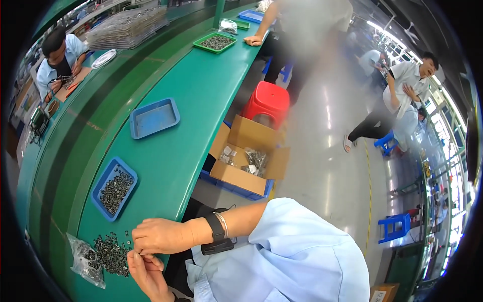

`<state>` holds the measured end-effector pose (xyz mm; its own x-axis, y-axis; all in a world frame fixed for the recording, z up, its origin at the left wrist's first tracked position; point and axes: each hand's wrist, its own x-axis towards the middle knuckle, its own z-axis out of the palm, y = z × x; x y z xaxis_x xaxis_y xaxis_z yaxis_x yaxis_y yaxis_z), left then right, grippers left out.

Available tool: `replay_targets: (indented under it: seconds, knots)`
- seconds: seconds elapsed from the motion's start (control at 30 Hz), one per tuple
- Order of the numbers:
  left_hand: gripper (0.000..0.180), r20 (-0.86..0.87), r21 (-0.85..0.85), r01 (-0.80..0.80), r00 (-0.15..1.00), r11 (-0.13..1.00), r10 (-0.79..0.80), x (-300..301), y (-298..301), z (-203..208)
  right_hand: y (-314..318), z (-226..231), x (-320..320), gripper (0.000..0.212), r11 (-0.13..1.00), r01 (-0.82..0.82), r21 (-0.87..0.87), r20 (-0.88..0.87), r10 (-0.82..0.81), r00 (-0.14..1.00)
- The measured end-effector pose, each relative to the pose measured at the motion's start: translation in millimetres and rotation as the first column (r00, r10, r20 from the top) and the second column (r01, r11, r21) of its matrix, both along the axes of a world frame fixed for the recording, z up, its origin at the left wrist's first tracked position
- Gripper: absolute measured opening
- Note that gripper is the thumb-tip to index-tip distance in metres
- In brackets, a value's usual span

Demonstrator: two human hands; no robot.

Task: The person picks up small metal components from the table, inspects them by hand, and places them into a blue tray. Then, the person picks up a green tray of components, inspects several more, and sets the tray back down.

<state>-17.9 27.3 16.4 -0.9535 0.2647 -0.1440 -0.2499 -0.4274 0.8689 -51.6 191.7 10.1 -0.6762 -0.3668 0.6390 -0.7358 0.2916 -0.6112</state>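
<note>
My right hand (162,236), with a dark band and a bracelet at its wrist, reaches over the green bench edge, fingers pinched. Just below it my left hand (147,276) is closed too, palm partly turned up, its fingertips meeting those of the right. Whatever sits between them is too small or hidden to make out. Beside the hands lies a loose heap of small dark metal parts (112,255). A clear plastic bag (86,261) with more such parts rests against the heap. Beyond it a blue tray (95,197) holds many similar parts.
A second blue tray (155,119) and a green tray of parts (215,43) stand farther along the bench (173,166). Next to the bench are an open carton (236,177) with bagged parts and a red stool (268,102). Other people stand or sit nearby.
</note>
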Motion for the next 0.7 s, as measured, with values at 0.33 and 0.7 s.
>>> replay_targets:
  seconds: [0.33,0.7]
  knots:
    - [0.016,0.033,-0.159,-0.207,0.976,0.965,0.215,11.9,1.0,11.3,-6.0,7.1,-7.1,0.006,0.994,-0.093,0.062,-0.184,0.103,0.978]
    - [0.017,0.126,0.225,-0.087,0.990,0.970,0.060,11.4,-10.6,5.3,-4.9,11.8,-3.8,0.015,0.991,-0.131,-0.033,0.170,0.134,0.976]
